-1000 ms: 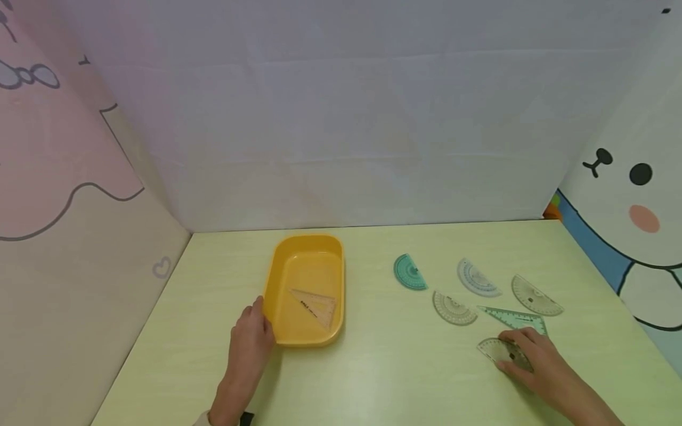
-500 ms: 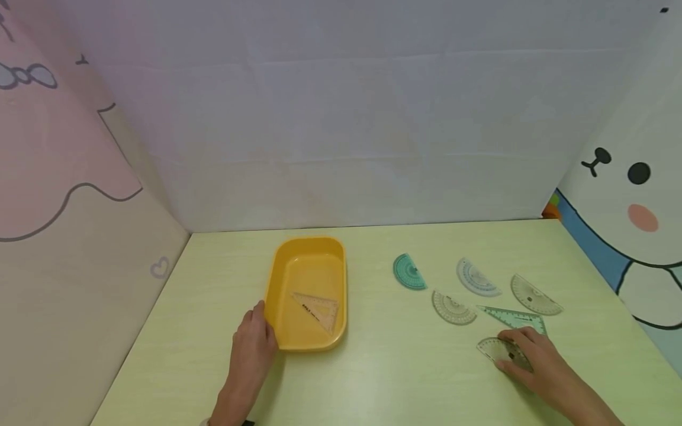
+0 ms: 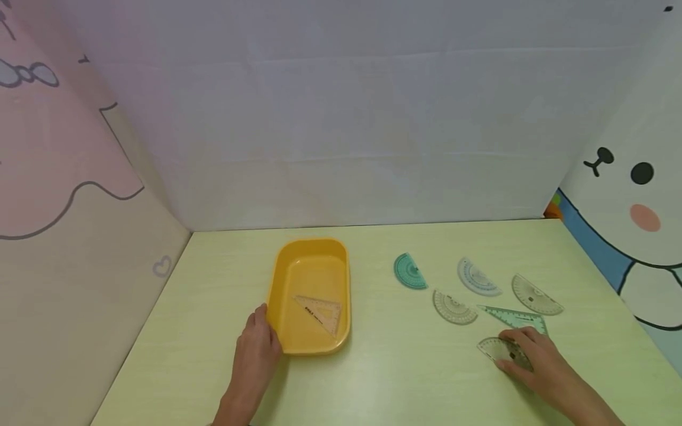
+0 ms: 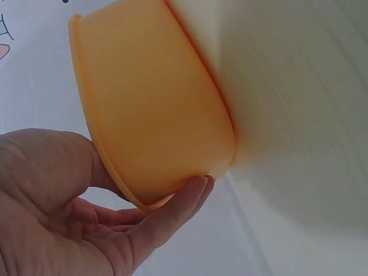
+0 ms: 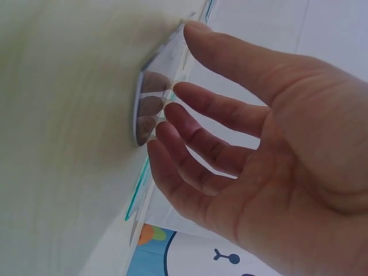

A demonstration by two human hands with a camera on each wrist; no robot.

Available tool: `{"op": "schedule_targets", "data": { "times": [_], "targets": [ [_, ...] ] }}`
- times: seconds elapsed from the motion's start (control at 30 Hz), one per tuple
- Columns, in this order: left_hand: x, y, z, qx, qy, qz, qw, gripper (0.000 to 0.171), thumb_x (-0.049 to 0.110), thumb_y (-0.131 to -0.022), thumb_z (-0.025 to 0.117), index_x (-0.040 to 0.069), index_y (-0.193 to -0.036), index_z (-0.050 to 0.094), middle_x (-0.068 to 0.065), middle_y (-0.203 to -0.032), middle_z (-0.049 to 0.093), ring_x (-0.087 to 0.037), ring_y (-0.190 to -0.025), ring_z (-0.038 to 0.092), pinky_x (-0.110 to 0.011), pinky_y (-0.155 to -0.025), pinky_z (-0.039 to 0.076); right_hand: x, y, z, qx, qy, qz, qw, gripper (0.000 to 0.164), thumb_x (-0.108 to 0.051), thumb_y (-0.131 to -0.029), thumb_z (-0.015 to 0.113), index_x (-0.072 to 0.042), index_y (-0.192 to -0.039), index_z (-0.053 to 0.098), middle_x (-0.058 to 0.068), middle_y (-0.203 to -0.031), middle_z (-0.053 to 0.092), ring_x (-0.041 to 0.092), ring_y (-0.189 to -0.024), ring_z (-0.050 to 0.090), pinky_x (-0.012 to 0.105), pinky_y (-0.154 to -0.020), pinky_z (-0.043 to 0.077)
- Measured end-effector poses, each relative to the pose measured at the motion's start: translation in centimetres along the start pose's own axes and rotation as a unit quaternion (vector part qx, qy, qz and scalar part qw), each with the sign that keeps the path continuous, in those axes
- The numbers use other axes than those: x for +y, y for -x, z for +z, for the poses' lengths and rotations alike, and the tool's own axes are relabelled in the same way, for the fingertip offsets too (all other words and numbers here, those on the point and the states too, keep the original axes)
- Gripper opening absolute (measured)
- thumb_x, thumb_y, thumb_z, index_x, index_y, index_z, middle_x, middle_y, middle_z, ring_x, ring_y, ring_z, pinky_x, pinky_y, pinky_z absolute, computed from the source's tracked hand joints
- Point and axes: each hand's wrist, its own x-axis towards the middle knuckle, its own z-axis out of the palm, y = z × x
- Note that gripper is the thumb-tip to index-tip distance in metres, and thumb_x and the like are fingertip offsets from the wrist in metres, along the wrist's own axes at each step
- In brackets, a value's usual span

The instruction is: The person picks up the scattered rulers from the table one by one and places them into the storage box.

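Note:
My left hand [image 3: 257, 349] grips the near-left corner of a yellow plastic tray [image 3: 314, 343], its thumb and fingers on either side of the wall in the left wrist view. Inside the tray lies a small clear set square [image 3: 326, 310] with black print. On the right, my right hand [image 3: 543, 364] holds a clear protractor [image 3: 494, 348] flat at the tabletop, thumb at one edge and fingertips across from it. The right wrist view shows the fingertips mirrored in its surface. Just beyond the hand is a green set square [image 3: 514, 317], partly covered by the fingers.
More protractors lie on the right half of the pale table [image 3: 373, 378]: a teal one [image 3: 410, 272], a bluish clear one [image 3: 476, 278], a clear one [image 3: 453, 307] and another clear one [image 3: 534, 296]. A white backdrop [image 3: 373, 142] rises behind the table.
The tray has slid slightly right and nearer, with my left hand on it and the set square inside. My right hand and its protractor have stayed in place.

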Motion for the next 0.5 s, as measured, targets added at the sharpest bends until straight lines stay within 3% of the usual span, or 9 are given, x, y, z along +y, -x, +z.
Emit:
{"op": "schedule_targets", "data": {
  "times": [0.5],
  "targets": [
    [0.16, 0.75, 0.28, 0.001, 0.011, 0.005, 0.9999, 0.036, -0.008, -0.098, 0.048, -0.018, -0.132, 0.046, -0.036, -0.115, 0.061, -0.047, -0.096, 0.068, -0.054, -0.077, 0.057, -0.16, -0.30, -0.22, -0.032, -0.009, 0.023, 0.999, 0.041, -0.018, -0.081, 0.087, -0.006, -0.115, 0.067, 0.005, -0.107, 0.060, 0.026, -0.097, 0.057, 0.047, -0.079, 0.051]
  ]
}}
